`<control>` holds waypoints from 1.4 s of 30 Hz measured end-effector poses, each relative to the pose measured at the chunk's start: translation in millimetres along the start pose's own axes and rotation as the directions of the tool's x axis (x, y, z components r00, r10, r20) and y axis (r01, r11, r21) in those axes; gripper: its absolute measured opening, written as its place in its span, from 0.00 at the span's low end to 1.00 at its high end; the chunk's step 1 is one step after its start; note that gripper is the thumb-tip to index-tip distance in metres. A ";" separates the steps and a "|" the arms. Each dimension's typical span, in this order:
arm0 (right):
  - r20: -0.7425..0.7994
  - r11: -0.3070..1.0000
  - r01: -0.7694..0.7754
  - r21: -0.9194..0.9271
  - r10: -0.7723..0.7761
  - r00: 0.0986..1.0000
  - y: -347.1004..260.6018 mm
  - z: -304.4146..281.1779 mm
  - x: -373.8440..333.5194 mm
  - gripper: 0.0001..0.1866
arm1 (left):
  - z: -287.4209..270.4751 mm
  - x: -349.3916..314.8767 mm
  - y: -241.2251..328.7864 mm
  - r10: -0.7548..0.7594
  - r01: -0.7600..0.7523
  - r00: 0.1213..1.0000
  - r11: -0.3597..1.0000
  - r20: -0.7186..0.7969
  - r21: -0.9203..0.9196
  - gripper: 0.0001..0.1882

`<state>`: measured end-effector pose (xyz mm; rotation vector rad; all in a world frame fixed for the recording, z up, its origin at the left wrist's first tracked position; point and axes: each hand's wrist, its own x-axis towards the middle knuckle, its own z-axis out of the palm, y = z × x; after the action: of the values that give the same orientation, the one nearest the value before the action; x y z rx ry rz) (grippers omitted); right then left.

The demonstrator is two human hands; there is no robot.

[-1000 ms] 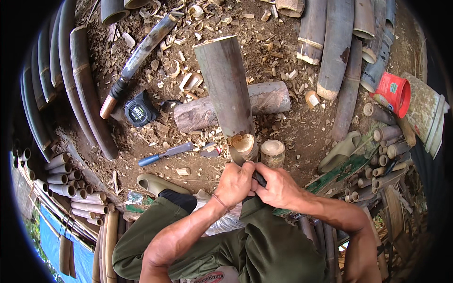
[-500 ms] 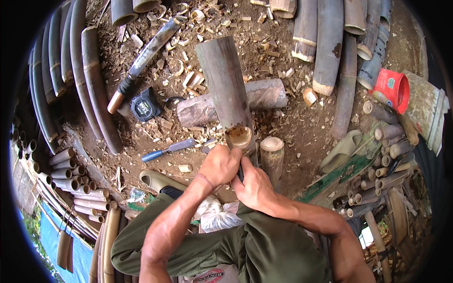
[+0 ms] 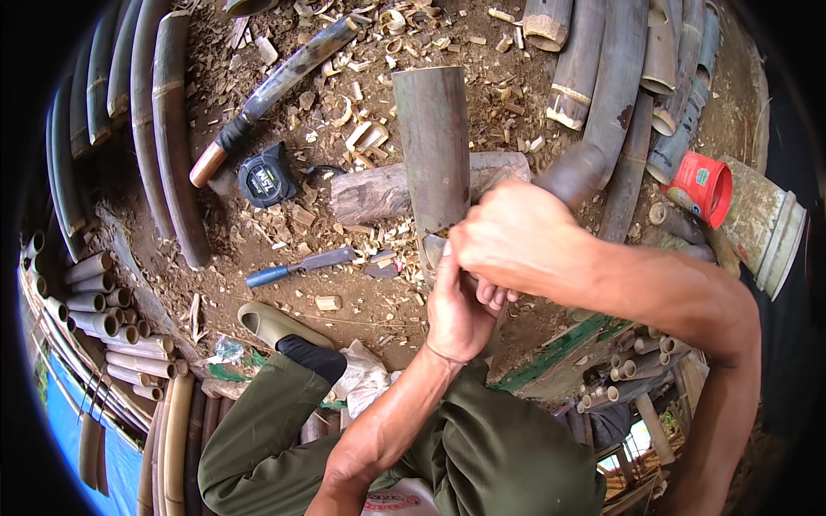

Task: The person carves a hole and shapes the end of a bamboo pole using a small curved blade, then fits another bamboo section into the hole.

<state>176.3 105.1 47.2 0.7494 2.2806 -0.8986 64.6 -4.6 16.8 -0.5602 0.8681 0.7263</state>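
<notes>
A thick grey-brown bamboo tube (image 3: 433,138) rests across a short log (image 3: 372,193), its near end by my hands. My right hand (image 3: 516,232) is a fist above the tube's near end. A blurred, dark, round-ended tool (image 3: 572,176) sticks out past this fist, and its grip is hidden. Just below, my left hand (image 3: 458,318) is closed with its thumb up against the tube's near end. What its fingers hold is mostly covered; a small grey blade-like edge (image 3: 434,248) shows above the thumb. The hands cover most of the cut hollow there.
Left of the log lie a blue-handled chisel (image 3: 301,267), a black tape measure (image 3: 267,176) and a long wood-handled blade (image 3: 274,99). Bamboo lengths (image 3: 176,146) line both sides. A red tub (image 3: 701,187) and a pale bucket (image 3: 766,225) stand right. Chips litter the dirt.
My right hand has risen up and right over the left, now with a dark round-ended tool. My left hand has shifted right and turned. The tube looks more upright in view.
</notes>
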 end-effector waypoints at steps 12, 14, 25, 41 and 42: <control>0.089 0.912 -0.120 0.392 0.092 0.992 -4.5 34.6 -26.5 0.17 | -46.1 -46.6 -17.9 -0.085 -0.163 0.972 0.422 0.218 0.892 0.40; 0.128 0.607 -0.253 0.754 0.242 0.962 -8.5 62.7 -53.7 0.22 | -53.8 -46.8 -27.9 -0.111 -0.273 0.956 -0.005 0.271 0.962 0.46; -0.838 0.943 -0.111 0.314 0.330 0.435 -88.7 92.0 -118.7 0.25 | 30.3 -90.6 9.3 -0.131 -0.271 0.962 -0.392 0.238 0.879 0.30; -0.781 0.468 0.746 0.474 0.615 0.111 -35.2 107.2 -15.1 0.17 | -90.6 2.9 32.2 0.423 -0.295 0.881 0.142 0.212 0.945 0.51; -0.794 0.525 0.697 0.488 0.599 0.105 -35.3 108.4 -12.3 0.17 | -92.6 7.2 29.7 0.424 -0.309 0.879 0.156 0.219 0.938 0.52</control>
<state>193.3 0.3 3.8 2.5242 2.7139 -2.2365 0.9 -48.1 -42.9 0.8341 1.3855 0.4400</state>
